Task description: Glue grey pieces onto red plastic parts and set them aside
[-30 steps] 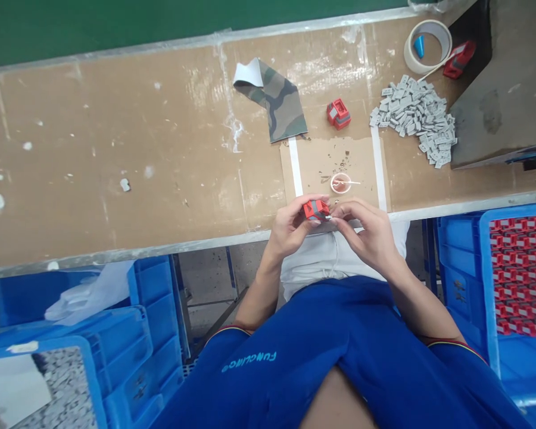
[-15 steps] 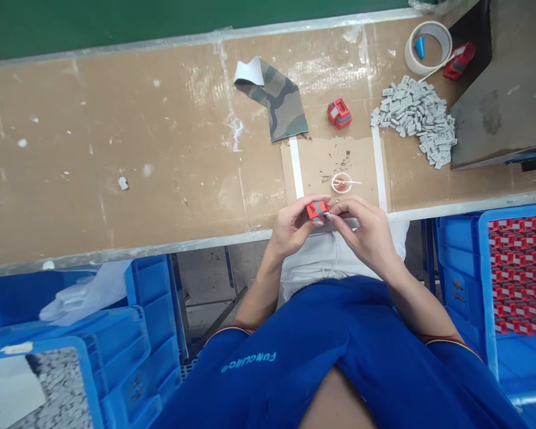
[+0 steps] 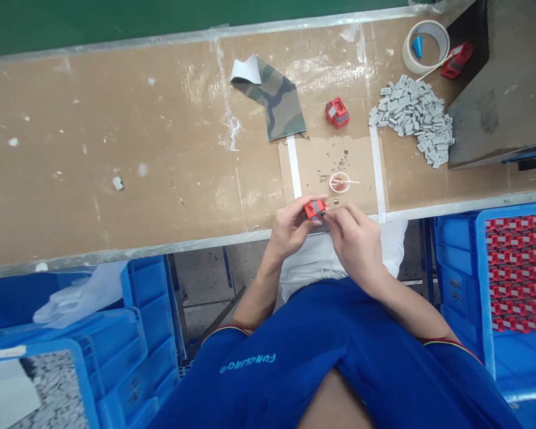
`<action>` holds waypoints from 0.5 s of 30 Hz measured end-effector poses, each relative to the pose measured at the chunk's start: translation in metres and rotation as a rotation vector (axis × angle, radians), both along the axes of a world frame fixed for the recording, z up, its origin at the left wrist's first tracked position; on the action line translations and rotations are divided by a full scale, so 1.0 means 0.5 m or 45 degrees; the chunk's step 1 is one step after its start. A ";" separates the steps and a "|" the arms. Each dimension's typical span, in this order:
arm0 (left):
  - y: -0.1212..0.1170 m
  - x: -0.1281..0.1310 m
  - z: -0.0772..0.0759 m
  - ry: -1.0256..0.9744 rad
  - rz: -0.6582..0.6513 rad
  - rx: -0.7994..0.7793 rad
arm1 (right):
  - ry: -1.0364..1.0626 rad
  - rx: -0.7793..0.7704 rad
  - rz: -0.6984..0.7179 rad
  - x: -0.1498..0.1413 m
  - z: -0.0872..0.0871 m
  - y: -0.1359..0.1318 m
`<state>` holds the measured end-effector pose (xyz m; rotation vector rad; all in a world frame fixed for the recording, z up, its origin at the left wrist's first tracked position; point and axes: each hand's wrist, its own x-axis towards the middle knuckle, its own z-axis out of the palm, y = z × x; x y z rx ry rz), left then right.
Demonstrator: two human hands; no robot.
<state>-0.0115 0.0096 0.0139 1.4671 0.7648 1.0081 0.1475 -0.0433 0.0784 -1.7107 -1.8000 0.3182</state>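
Left hand: the left hand (image 3: 289, 229) is curled, with thumb and fingers gripping the red-and-grey block (image 3: 315, 210).

Right hand: the right hand (image 3: 355, 244) is bent inward, its fingertips (image 3: 329, 215) pinched together just beside the block. Anything between them is too small to tell.

Held block: it sits in the left hand, just in front of the near edge of the cardboard sheet (image 3: 310, 164) on the worktop (image 3: 116, 119).

On the sheet: a small clear cup (image 3: 339, 182) of pinkish liquid with a thin white stick across it, near the hands.

Beyond the sheet: a second red block (image 3: 337, 113) just past the far edge, with a camouflage fabric strip (image 3: 272, 98) to its left.

Right of the sheet: a heap of grey tags (image 3: 411, 116), and past it a roll of tape (image 3: 425, 46) holding a blue cone (image 3: 417, 46), beside a third red block (image 3: 456, 61).

Below the sheet: a blue crate (image 3: 481, 286) of red pieces (image 3: 520, 268) to the right, and stacked blue crates (image 3: 129, 304) to the left, beyond the worktop's edge.
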 end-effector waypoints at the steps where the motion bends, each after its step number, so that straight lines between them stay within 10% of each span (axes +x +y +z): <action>1: -0.001 0.001 0.001 -0.008 0.003 -0.002 | -0.006 0.013 -0.014 -0.005 -0.003 -0.005; 9: -0.001 0.001 0.003 0.007 0.019 -0.020 | 0.073 0.071 -0.107 -0.022 -0.023 -0.016; 15: 0.005 -0.007 -0.002 -0.154 -0.087 -0.151 | 0.548 -0.136 0.194 0.048 -0.010 0.017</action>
